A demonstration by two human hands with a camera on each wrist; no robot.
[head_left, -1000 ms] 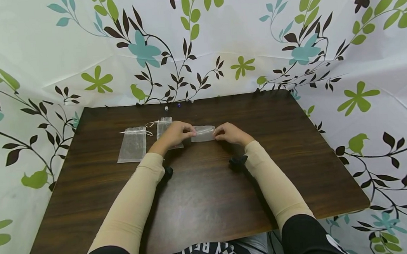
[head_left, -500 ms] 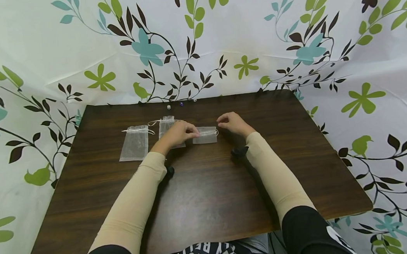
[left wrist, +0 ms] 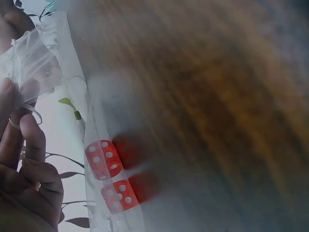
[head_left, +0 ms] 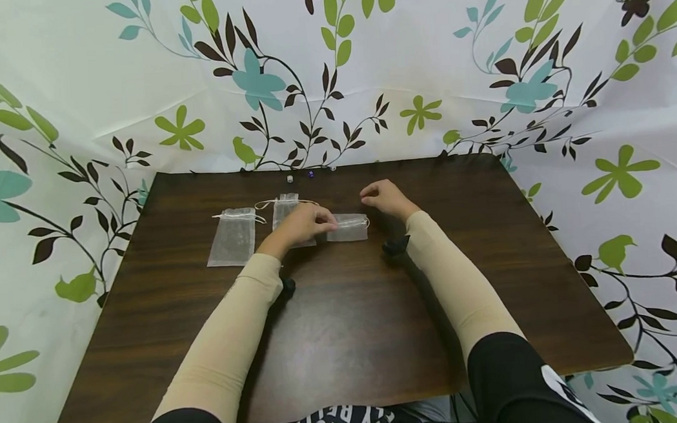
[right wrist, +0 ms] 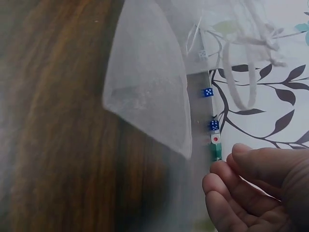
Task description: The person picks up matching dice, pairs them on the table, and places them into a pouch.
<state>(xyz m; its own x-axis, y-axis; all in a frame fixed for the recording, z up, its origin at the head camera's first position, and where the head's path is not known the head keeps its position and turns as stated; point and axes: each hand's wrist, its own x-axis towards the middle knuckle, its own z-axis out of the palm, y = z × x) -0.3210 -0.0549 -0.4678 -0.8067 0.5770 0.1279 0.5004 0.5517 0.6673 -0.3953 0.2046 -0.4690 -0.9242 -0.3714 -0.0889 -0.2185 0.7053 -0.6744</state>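
Note:
My left hand (head_left: 304, 225) pinches the left end of a small sheer white drawstring pouch (head_left: 348, 230); the left wrist view shows its thumb and fingers at the gathered mesh (left wrist: 46, 67). Apart from the pouch, off its upper right side, my right hand (head_left: 389, 199) hovers with loosely curled fingers. Its thumb and index tips nearly meet in the right wrist view, and nothing shows between them. A second pouch (head_left: 285, 207) lies partly hidden under my left hand. Two red dice (left wrist: 104, 159) show close up in the left wrist view, with sheer mesh over them.
A third pouch (head_left: 231, 241) lies flat farther left, its white cord (head_left: 222, 216) across the top. Small dice stand along the table's back edge, including a white die (head_left: 290, 179) and a blue die (head_left: 311, 174). A leaf-print cloth (head_left: 333, 128) hangs behind the table (head_left: 346, 340).
My right hand has let go of the pouch's right end and lifted up and away from it. My left hand keeps its pinch. The head view has shifted slightly.

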